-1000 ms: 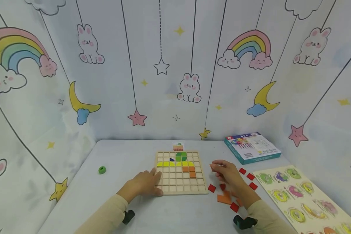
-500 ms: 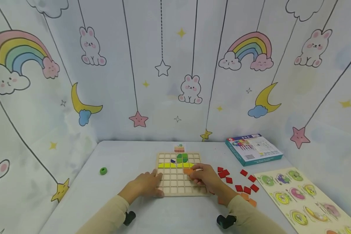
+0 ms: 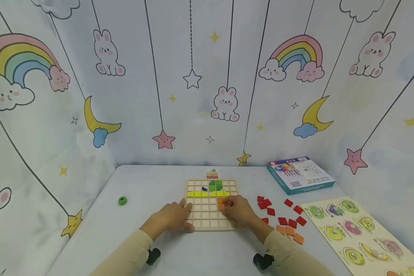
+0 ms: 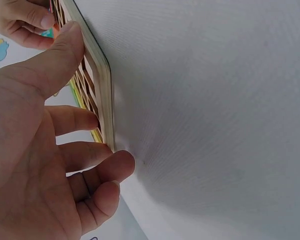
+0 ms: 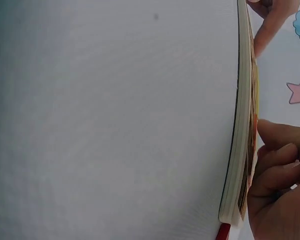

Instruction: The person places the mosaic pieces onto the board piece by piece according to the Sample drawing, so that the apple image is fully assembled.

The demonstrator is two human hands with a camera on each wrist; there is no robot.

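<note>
A light wooden grid board (image 3: 205, 219) lies flat on the table before me. In it sit green tiles (image 3: 215, 186), a yellow row (image 3: 197, 194), a small dark blue piece (image 3: 204, 188) and orange tiles, partly covered by my right hand. My left hand (image 3: 172, 217) rests at the board's left front corner; in the left wrist view the thumb lies on the rim and the fingertips touch the side edge. Over the board's right half, my right hand (image 3: 240, 211) has thumb and fingers at an orange square tile (image 3: 220, 207) in the grid, remaining fingers curled.
Red tiles (image 3: 283, 221) and orange tiles (image 3: 289, 231) lie loose right of the board. A picture card (image 3: 212, 174) stands behind it. At the right are a boxed set (image 3: 301, 176) and a fruit-picture sheet (image 3: 358, 234). A green bead (image 3: 122, 200) lies at left.
My right hand has come from right of the board with an orange tile onto the grid, then slightly nearer me. An orange tile now shows below the upper orange one. The left hand stayed.
</note>
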